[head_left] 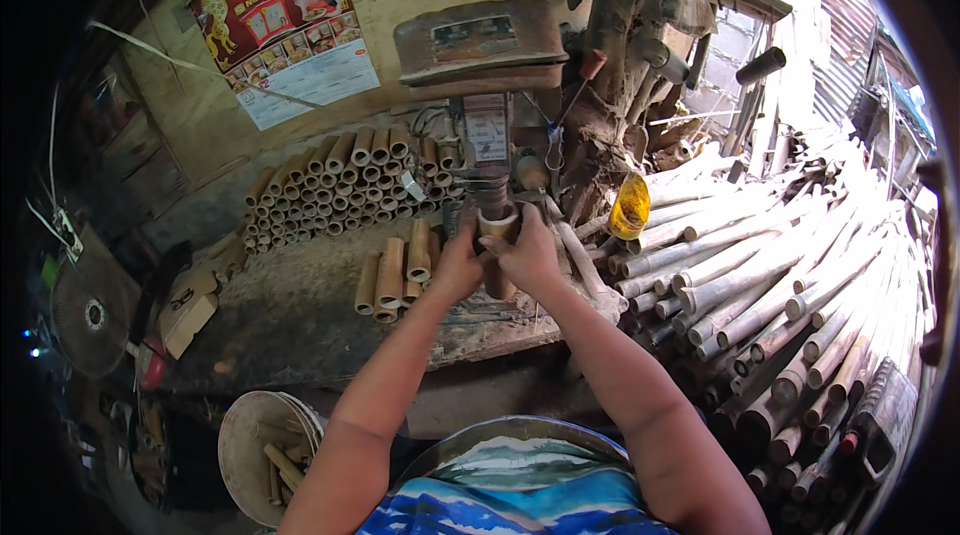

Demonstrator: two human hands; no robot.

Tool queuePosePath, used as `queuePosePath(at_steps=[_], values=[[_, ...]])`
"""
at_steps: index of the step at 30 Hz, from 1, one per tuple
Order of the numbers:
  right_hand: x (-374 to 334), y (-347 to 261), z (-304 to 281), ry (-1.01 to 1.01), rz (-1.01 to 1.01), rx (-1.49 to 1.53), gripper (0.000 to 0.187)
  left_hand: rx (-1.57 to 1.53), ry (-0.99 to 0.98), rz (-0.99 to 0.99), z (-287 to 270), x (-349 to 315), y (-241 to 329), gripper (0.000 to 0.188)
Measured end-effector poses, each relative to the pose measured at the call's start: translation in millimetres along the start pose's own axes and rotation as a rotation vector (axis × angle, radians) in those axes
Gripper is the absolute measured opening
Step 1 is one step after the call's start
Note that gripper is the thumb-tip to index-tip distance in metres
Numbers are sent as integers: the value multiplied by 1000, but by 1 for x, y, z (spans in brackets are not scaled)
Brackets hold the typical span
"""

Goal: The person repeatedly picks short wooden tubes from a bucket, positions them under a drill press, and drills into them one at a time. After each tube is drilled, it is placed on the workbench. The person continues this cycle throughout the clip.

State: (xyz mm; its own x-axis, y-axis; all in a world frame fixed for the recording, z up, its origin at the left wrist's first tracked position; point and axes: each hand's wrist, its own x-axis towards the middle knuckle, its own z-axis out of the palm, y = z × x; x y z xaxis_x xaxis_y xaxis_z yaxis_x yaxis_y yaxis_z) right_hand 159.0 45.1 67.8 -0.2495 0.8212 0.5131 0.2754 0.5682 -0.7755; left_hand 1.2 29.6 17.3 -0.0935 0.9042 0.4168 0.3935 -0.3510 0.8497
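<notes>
Both my hands are out in front of me at a drill press [425,53] on the workbench. Between them is an upright bamboo tube [498,283], right under the machine's ridged, rust-brown spindle [490,197]. My left hand [458,261] is closed around the tube's left side, and my right hand [532,253] grips it from the right with the thumb across the front. The spindle's lower end meets the tube's top opening; how far it reaches inside is hidden. Several short bamboo tubes [390,275] lie on the bench just left of my left hand.
Cut bamboo tubes [340,180] are stacked at the bench's back. Long bamboo poles [740,280] fill the right side. A yellow container [630,207] hangs near them. At left are a fan [92,310], an open cardboard box [188,313] and a bucket [240,450] with bamboo pieces.
</notes>
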Motion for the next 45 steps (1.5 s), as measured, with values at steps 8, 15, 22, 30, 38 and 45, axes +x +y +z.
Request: queuePosePath(at_steps=[8,15,22,30,38,45], values=[[-30,-12,16,-33,-1,100,60,-3,-23,-46,-17,-39,27,67],[-5,2,30,-30,-9,26,52,61,27,50,-23,-12,5,67],[-45,52,4,-337,202,-28,62,107,-127,-210,18,-73,-23,66],[-120,47,-14,-452,80,5,68,-59,-161,-265,39,-153,-53,78],[-133,17,-36,-501,-83,156,73,-10,-19,4,42,-170,-37,83],[-137,12,-37,-538,-42,227,71,0,1,83,40,-183,-38,76]])
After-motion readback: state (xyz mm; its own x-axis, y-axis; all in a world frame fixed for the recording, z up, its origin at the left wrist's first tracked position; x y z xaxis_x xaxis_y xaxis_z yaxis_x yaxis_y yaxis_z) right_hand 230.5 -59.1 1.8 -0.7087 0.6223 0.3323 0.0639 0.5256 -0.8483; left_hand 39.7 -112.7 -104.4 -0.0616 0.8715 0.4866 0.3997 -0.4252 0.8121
